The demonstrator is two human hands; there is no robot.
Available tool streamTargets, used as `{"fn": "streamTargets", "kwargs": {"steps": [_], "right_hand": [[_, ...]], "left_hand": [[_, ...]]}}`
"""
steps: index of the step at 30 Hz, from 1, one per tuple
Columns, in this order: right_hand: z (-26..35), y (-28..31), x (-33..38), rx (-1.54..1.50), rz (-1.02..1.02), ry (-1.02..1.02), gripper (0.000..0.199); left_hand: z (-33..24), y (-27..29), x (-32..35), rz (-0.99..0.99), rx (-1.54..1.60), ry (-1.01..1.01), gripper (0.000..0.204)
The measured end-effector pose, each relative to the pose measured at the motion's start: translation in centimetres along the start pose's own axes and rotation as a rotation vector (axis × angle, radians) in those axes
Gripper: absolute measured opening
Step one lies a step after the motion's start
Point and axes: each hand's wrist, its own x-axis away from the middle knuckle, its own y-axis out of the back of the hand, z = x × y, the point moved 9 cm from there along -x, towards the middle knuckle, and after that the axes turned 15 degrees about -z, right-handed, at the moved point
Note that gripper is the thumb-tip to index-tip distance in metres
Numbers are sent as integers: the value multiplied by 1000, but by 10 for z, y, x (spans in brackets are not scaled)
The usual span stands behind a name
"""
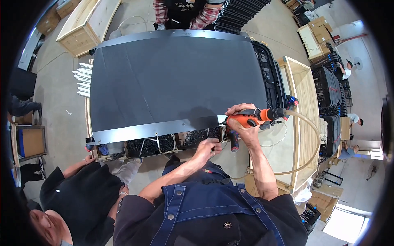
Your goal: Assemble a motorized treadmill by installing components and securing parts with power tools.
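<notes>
Two hands at near edge of dark panel (pixel 176 78): my right hand (pixel 242 123) clenched round orange pneumatic screwdriver (pixel 250 119), long axis horiz., tip pointing left at grey metal strip (pixel 156 129); hose (pixel 305 139) trails right. My left hand (pixel 207 146) pinches into screw tray (pixel 172 141). Brown cartons (pixel 320 24) top right.

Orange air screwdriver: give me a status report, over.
Right hand grips orange air screwdriver at panel's metal edge strip. Left hand at screw tray. Nothing blocking.
</notes>
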Motion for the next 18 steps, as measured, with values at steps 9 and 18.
{"fn": "streamTargets", "kwargs": {"steps": [9,18], "right_hand": [[-9,2,9,207,-39,-47,38],[17,24,24,-285,-183,-197,47]], "left_hand": [[-20,4,35,158,-159,-15,37],[-54,29,47,100,-129,-260,42]]}}
